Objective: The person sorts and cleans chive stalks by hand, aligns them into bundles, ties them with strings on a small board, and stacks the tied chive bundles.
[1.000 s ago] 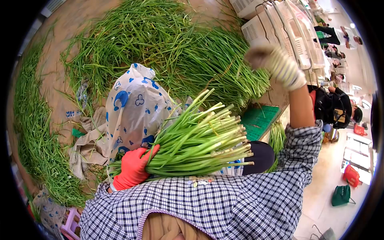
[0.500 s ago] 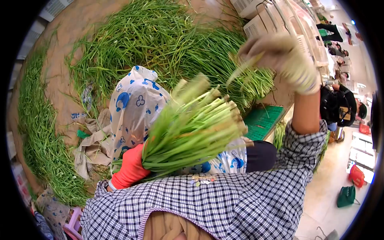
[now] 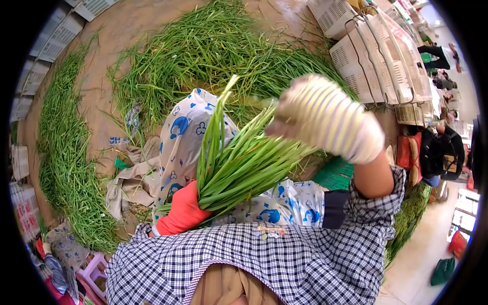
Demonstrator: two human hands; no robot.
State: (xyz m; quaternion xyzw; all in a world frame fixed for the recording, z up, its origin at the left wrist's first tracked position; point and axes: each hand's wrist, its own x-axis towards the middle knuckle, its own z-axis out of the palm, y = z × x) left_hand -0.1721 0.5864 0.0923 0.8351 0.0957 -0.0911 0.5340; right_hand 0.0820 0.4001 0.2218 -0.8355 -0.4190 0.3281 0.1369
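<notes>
My left hand [image 3: 183, 209], in a red-orange glove, is closed around the lower part of a bunch of long green leafy stalks [image 3: 249, 165]. One pale-tipped stalk stands apart from the bunch and points up. My right hand [image 3: 323, 117], in a white and yellow striped glove, is at the far right end of the bunch and covers the stalk ends. Its fingers are curled and partly blurred, and what they grip is hidden. Under the bunch, a white plastic sheet with blue prints [image 3: 180, 132] covers my legs.
A big heap of loose green stalks [image 3: 203, 56] spreads on the floor ahead, with another strip [image 3: 66, 152] at left. White crates [image 3: 366, 61] stand at upper right. A green board [image 3: 333, 173] lies by my right knee. A purple stool [image 3: 93, 272] is at lower left.
My right hand has moved left and down, from above the heap to the end of the bunch. The thin pale strip at its fingers no longer shows. The left hand keeps its hold.
</notes>
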